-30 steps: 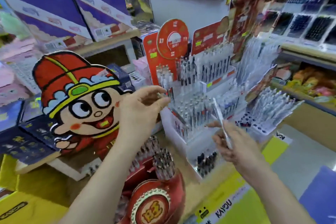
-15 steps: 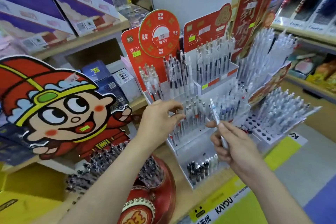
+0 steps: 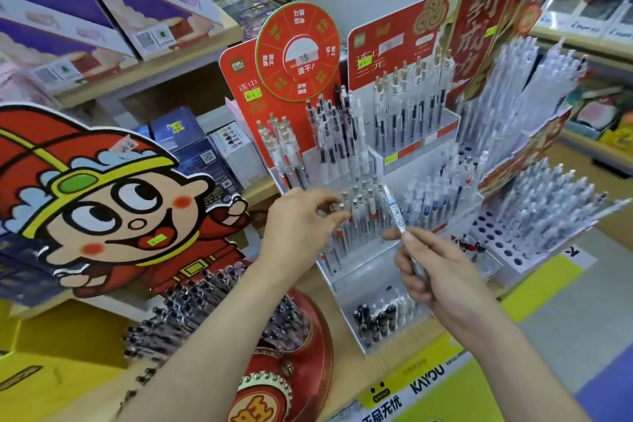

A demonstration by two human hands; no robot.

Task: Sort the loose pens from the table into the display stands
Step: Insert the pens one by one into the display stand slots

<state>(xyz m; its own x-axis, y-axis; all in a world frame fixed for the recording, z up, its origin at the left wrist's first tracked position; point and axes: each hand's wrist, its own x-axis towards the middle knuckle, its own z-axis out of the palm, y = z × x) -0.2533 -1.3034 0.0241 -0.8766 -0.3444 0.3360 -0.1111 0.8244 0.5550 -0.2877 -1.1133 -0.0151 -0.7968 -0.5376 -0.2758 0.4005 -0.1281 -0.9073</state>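
Note:
A tiered clear display stand (image 3: 419, 178) with red header cards holds rows of upright pens. My left hand (image 3: 301, 223) pinches the gold-capped top of a clear pen (image 3: 337, 207) standing in the stand's middle tier. My right hand (image 3: 435, 271) grips a clear pen with a blue-printed barrel (image 3: 394, 211), its tip pointing up and left in front of the stand. Several dark-capped pens (image 3: 376, 319) sit in the stand's lowest tray.
A red drum-shaped stand (image 3: 308, 329) full of dark pens sits below my left arm. A cartoon cardboard figure (image 3: 102, 202) stands at left. A white perforated rack (image 3: 534, 226) of clear pens stands at right, with several open holes. Shelves of boxes rise behind.
The camera has moved closer to the stand. My left hand has dropped from the upper tier to the middle tier's pens. My right hand keeps its pen, now nearer the stand.

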